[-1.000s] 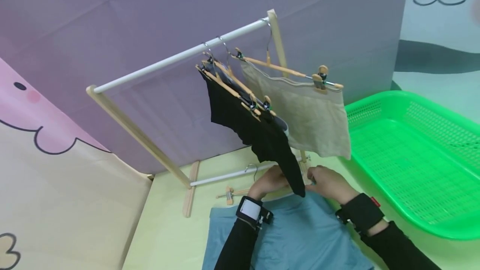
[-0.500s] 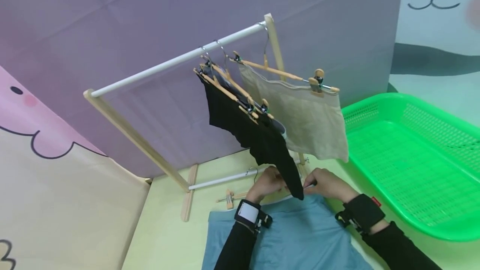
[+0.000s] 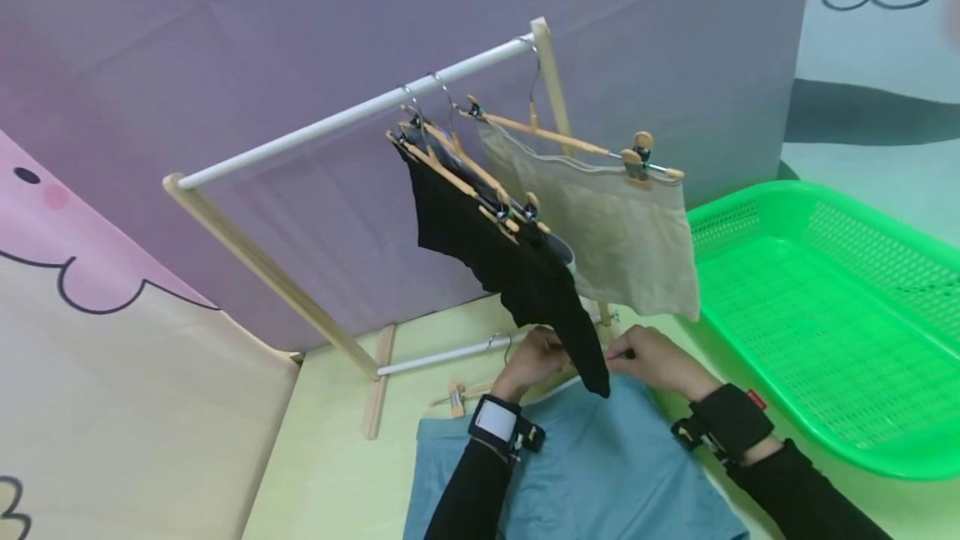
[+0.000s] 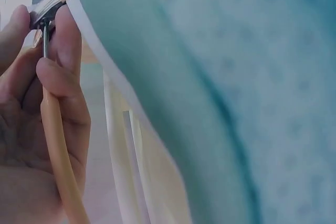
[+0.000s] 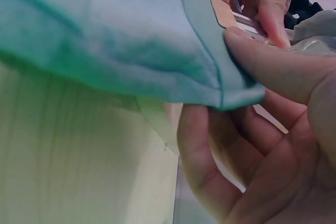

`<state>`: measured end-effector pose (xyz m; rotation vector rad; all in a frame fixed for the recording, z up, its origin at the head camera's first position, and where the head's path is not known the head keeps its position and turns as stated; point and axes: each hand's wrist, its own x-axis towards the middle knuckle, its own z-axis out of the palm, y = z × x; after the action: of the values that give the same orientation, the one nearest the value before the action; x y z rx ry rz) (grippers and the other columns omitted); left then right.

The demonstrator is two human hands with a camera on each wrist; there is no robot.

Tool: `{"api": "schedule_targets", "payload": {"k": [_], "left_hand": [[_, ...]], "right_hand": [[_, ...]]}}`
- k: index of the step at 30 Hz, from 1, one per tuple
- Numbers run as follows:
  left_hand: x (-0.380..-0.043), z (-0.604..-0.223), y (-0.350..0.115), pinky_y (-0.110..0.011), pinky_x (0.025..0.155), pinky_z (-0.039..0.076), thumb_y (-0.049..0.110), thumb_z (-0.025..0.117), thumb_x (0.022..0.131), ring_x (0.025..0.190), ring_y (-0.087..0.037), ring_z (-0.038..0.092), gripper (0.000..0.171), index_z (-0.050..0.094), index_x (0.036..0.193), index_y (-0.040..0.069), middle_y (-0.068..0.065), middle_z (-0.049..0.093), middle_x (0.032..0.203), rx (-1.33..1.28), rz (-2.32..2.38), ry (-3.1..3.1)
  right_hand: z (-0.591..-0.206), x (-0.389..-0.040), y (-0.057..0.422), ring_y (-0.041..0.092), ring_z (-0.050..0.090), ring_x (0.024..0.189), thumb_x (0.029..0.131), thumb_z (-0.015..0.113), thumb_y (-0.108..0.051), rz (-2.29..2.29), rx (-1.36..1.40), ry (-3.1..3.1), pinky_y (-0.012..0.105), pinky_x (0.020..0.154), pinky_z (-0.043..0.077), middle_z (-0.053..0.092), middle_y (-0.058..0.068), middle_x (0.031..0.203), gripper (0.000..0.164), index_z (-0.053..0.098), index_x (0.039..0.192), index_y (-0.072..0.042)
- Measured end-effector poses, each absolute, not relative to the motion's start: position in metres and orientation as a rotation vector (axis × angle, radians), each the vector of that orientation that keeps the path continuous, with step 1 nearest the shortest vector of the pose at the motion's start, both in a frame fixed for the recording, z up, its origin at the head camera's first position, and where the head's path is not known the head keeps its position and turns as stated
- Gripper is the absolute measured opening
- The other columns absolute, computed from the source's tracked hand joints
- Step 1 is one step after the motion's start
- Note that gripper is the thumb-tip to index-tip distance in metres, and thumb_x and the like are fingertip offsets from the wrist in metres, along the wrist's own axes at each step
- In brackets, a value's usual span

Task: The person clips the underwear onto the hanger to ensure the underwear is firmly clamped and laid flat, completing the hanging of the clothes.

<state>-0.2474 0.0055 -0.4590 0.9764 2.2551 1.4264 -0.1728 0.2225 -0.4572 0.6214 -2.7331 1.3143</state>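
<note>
A blue garment (image 3: 600,457) with a waistband lies spread in front of me at the bottom of the head view. My left hand (image 3: 534,363) grips a wooden clip hanger (image 4: 56,140) by its bar, close to the metal rod at its end. My right hand (image 3: 658,365) pinches the garment's waistband corner (image 5: 231,77) between thumb and fingers. Right at that waistband edge is the hanger's clip (image 5: 223,12), with fingertips of both hands around it. A hanging black garment (image 3: 517,273) partly covers the hands in the head view. The hanger's other clip (image 3: 456,400) lies beyond the garment's left side.
A rack with a white rail (image 3: 322,125) stands behind the hands. Beside the black garment hang a dark grey one (image 3: 457,161) and beige cloth (image 3: 615,232), all on clip hangers. A green basket (image 3: 750,377) stands at the right.
The waistband corner at my right hand has risen slightly toward the clip. Both hands stay close together, with small finger movements; the hanging clothes keep their places.
</note>
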Motion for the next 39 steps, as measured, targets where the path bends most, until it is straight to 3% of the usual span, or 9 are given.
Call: {"api": "schedule_targets", "payload": {"k": [9,16,23,26,34,39], "left_hand": [[-0.248,-0.461,0.003,-0.017,0.068,0.047,0.001,0.066,0.092,0.074,0.002,0.056,0.012,0.072,0.086,-0.007,-0.021,0.07,0.086,1.054,1.308,2.305],[-0.247,-0.458,-0.002,-0.019,0.067,0.048,0.015,0.066,0.095,0.074,-0.001,0.056,0.015,0.072,0.095,0.002,-0.01,0.069,0.09,1.033,1.195,2.313],[-0.245,-0.448,-0.018,-0.02,0.084,0.052,0.019,0.07,0.094,0.097,-0.008,0.068,0.021,0.073,0.111,0.007,-0.008,0.074,0.107,1.129,1.125,2.356],[-0.244,-0.444,-0.034,-0.024,0.087,0.053,0.02,0.07,0.094,0.103,-0.015,0.069,0.028,0.071,0.118,0.006,-0.008,0.073,0.114,1.069,1.187,2.366],[-0.239,-0.435,-0.091,-0.031,0.086,0.053,0.025,0.068,0.096,0.099,-0.018,0.067,0.03,0.071,0.117,0.004,-0.004,0.072,0.112,0.961,1.238,2.547],[-0.237,-0.435,-0.124,-0.039,0.09,0.052,0.021,0.066,0.097,0.105,-0.023,0.066,0.029,0.068,0.121,0.004,-0.009,0.071,0.114,0.861,1.238,2.617]], "right_hand": [[-0.455,-0.172,0.22,0.009,0.063,0.07,0.089,0.071,-0.009,1.3,0.541,-2.711,0.026,0.063,0.049,0.074,0.003,0.081,0.008,0.078,0.086,-0.005],[-0.458,-0.173,0.218,0.014,0.066,0.076,0.091,0.069,-0.01,1.349,0.542,-2.742,0.029,0.066,0.051,0.075,0.006,0.087,0.01,0.077,0.091,-0.004],[-0.461,-0.171,0.222,0.006,0.047,0.061,0.091,0.068,-0.008,1.312,0.517,-2.764,0.026,0.06,0.041,0.069,-0.001,0.077,0.01,0.075,0.084,-0.008],[-0.46,-0.17,0.224,0.006,0.05,0.064,0.09,0.069,-0.009,1.274,0.521,-2.77,0.027,0.06,0.042,0.069,-0.002,0.078,0.008,0.074,0.083,-0.008],[-0.459,-0.169,0.225,0.006,0.055,0.067,0.086,0.072,-0.007,1.266,0.481,-2.756,0.025,0.061,0.046,0.065,-0.003,0.075,0.007,0.069,0.081,-0.008],[-0.456,-0.17,0.223,0.007,0.049,0.064,0.084,0.068,-0.002,1.266,0.412,-2.695,0.024,0.059,0.043,0.056,-0.003,0.071,0.012,0.059,0.079,-0.008]]}}
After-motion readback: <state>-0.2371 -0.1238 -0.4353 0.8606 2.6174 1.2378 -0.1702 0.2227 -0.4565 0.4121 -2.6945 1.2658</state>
